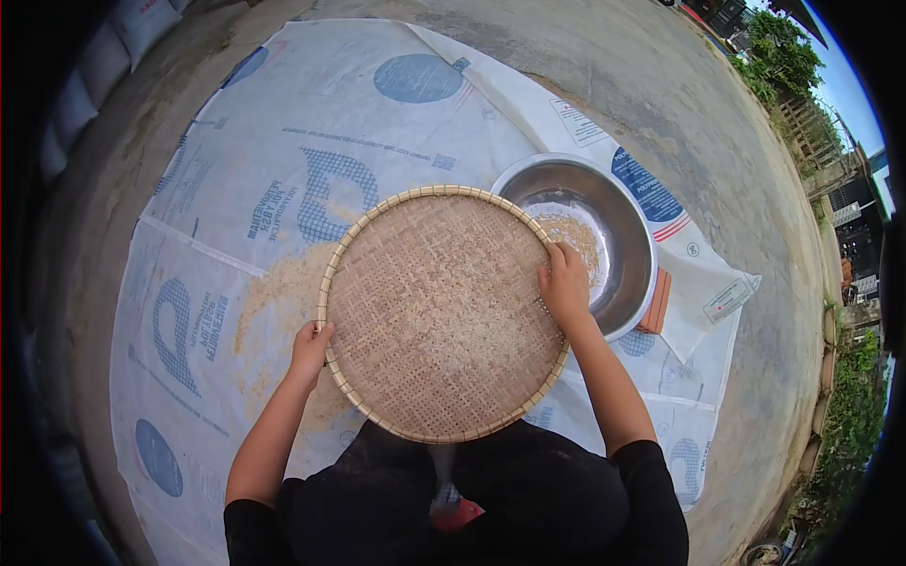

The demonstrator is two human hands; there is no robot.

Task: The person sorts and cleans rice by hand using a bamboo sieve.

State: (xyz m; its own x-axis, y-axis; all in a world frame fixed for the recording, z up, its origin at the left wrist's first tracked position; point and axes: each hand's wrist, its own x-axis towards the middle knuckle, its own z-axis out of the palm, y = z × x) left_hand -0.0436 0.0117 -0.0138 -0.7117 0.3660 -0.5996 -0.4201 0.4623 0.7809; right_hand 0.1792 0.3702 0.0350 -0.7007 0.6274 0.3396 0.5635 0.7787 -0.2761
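Observation:
A round woven bamboo winnowing basket is held in front of my lap, with pale grains scattered thinly over its middle and right side. My left hand grips its rim at the left, fingers partly hidden under it. At the upper right of the rim, my right hand is closed on the edge. Just beyond that hand, a steel basin with some grain or husk inside is partly covered by the basket.
Under everything lies a printed white plastic sheet on concrete. Husks are strewn on it left of the basket. A red brick sits by the basin. White sacks stand at the upper left; plants are far right.

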